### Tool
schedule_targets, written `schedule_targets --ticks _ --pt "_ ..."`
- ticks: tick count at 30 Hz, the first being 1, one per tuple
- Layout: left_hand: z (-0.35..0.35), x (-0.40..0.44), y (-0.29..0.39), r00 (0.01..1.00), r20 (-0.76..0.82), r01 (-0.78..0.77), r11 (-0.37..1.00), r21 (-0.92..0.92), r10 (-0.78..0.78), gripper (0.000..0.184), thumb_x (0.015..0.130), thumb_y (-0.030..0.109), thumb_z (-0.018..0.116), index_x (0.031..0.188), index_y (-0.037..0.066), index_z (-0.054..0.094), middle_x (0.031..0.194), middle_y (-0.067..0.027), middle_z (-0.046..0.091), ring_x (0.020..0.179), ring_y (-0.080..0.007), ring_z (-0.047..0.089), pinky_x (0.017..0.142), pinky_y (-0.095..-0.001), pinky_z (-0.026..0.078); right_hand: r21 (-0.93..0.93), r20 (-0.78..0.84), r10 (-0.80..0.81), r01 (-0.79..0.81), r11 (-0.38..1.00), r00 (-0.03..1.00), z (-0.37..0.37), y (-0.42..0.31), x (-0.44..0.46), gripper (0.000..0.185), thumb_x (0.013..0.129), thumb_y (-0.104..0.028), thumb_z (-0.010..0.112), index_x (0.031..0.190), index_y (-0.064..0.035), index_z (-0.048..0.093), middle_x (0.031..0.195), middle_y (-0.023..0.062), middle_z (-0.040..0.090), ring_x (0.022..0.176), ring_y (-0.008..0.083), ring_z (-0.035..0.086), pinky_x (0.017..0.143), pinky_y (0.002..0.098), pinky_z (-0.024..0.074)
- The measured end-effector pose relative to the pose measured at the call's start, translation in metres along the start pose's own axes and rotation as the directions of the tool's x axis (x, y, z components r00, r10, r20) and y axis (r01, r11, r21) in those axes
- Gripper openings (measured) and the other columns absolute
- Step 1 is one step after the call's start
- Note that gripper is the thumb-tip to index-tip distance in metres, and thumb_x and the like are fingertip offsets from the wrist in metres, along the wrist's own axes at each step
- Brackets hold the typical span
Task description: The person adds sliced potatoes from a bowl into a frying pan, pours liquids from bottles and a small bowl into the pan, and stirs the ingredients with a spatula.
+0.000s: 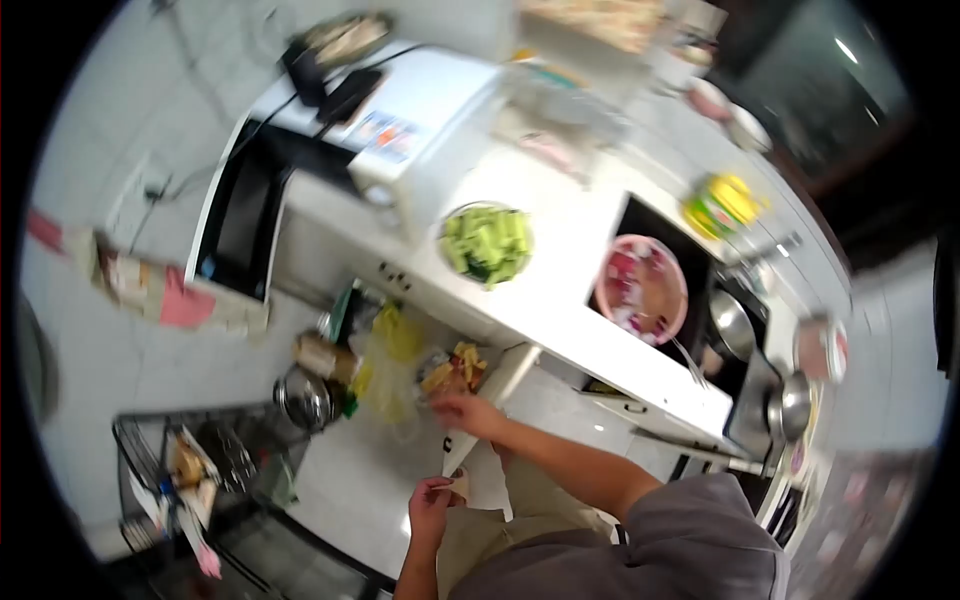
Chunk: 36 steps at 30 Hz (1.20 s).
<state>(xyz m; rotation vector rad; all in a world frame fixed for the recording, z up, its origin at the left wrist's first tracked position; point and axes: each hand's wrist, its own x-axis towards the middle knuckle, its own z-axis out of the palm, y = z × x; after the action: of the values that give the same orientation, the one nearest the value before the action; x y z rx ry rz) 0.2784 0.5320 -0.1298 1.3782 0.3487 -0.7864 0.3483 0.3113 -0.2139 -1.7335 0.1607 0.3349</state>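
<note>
Right hand by colourful heap, yellow bag beside; left hand near open door; grips: cannot tell.

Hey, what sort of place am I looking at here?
Most likely a home kitchen: there's a plate of chopped green vegetables on the counter, a pink basin in the sink, and what looks like a microwave.

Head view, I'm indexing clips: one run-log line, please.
right hand: near orange-yellow heap | left hand: by open white cabinet door | grips: unclear
</note>
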Motion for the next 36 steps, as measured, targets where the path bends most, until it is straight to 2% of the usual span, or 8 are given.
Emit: schedule_targets --ticks 3,5,10,13,19,23,28,36 --pt "0.009 0.006 0.006 0.935 0.345 -0.001 0.97 0.242 -0.085 0.032 0.088 -0.004 0.048 0.119 0.002 0.052 0.109 -0.0087 0.062 0.085 -0.0197 0.065 0.076 -0.0334 0.055 0.513 -0.12 0.055 0.014 0.858 0.991 -0.013 -0.001 -0.127 0.032 0.095 -0.02 0.064 0.126 -0.0117 0.062 0.107 0.0009 0.067 0.086 0.0112 0.064 0.079 0.0278 0.0514" --pt "0.026 0.001 0.002 0.884 0.397 0.059 0.902 0.428 -0.246 0.035 0.087 -0.002 0.05 0.122 0.004 0.051 0.115 -0.0078 0.06 0.086 -0.021 0.065 0.076 -0.0348 0.055 0.632 -0.306 0.345 -0.082 0.77 0.887 -0.022 0.012 -0.225 0.03 0.095 -0.02 0.064 0.123 -0.0109 0.062 0.105 0.002 0.067 0.083 0.0102 0.064 0.075 0.0264 0.0519" --pt "0.083 -0.036 -0.043 0.655 0.498 -0.043 0.63 0.775 -0.568 0.032 0.089 0.007 0.053 0.121 0.009 0.052 0.116 -0.0073 0.059 0.087 -0.0224 0.064 0.075 -0.0368 0.053 0.714 -0.696 0.692 0.298 0.634 0.194 0.042 0.086 -0.472 0.022 0.094 -0.015 0.059 0.116 -0.0127 0.063 0.096 -0.0006 0.067 0.081 0.0099 0.063 0.069 0.0257 0.0481" --pt "0.141 -0.074 -0.088 0.484 0.502 -0.15 0.497 0.855 -0.717 0.027 0.093 0.009 0.052 0.12 0.01 0.053 0.116 -0.0076 0.059 0.086 -0.0217 0.064 0.072 -0.0363 0.054 0.658 -0.568 0.802 0.482 0.578 -0.186 0.111 0.102 -0.598 0.023 0.093 -0.014 0.057 0.114 -0.0128 0.063 0.095 -0.0001 0.067 0.077 0.0108 0.063 0.067 0.0263 0.0483" --pt "0.285 -0.213 -0.218 0.246 0.468 -0.485 0.311 0.818 -0.849 0.02 0.097 0.009 0.05 0.117 0.008 0.055 0.112 -0.0057 0.059 0.083 -0.0185 0.065 0.07 -0.0307 0.052 0.208 -0.169 0.824 0.797 0.566 -0.541 0.281 0.17 -0.84 0.021 0.096 -0.027 0.056 0.11 -0.0117 0.062 0.089 0.0016 0.067 0.069 0.0102 0.063 0.051 0.0232 0.0469" --pt "0.351 -0.323 -0.346 0.121 0.366 -0.647 0.206 0.734 -0.923 0.022 0.097 0.009 0.051 0.119 0.008 0.055 0.114 -0.0072 0.06 0.084 -0.0183 0.065 0.072 -0.0313 0.053 -0.017 0.059 0.777 0.777 0.629 -0.627 0.354 0.201 -1.01 0.031 0.098 -0.034 0.055 0.117 -0.0102 0.057 0.09 0.0021 0.066 0.073 0.0105 0.065 0.056 0.0256 0.0541" --pt "0.382 -0.451 -0.45 -0.019 0.233 -0.743 0.17 0.647 -0.972 0.021 0.099 0.01 0.053 0.119 0.006 0.054 0.112 -0.0077 0.061 0.087 -0.0196 0.066 0.076 -0.0321 0.054 -0.135 0.083 0.814 0.803 0.58 -0.575 0.33 0.25 -1.188 0.059 0.094 -0.038 0.063 0.136 -0.0039 0.038 0.12 0.0128 0.046 0.092 0.0349 0.066 0.079 0.0404 0.0597" --pt "0.42 -0.462 -0.459 0.143 0.285 -0.711 0.102 0.696 -0.948 0.02 0.1 0.01 0.051 0.119 0.006 0.053 0.111 -0.0079 0.061 0.081 -0.0177 0.065 0.074 -0.0326 0.055 -0.148 0.222 0.877 0.875 0.462 -0.426 0.316 0.318 -1.275 0.039 0.091 -0.01 0.055 0.123 0.0092 0.043 0.107 0.0205 0.049 0.088 0.0368 0.064 0.071 0.0436 0.0628"
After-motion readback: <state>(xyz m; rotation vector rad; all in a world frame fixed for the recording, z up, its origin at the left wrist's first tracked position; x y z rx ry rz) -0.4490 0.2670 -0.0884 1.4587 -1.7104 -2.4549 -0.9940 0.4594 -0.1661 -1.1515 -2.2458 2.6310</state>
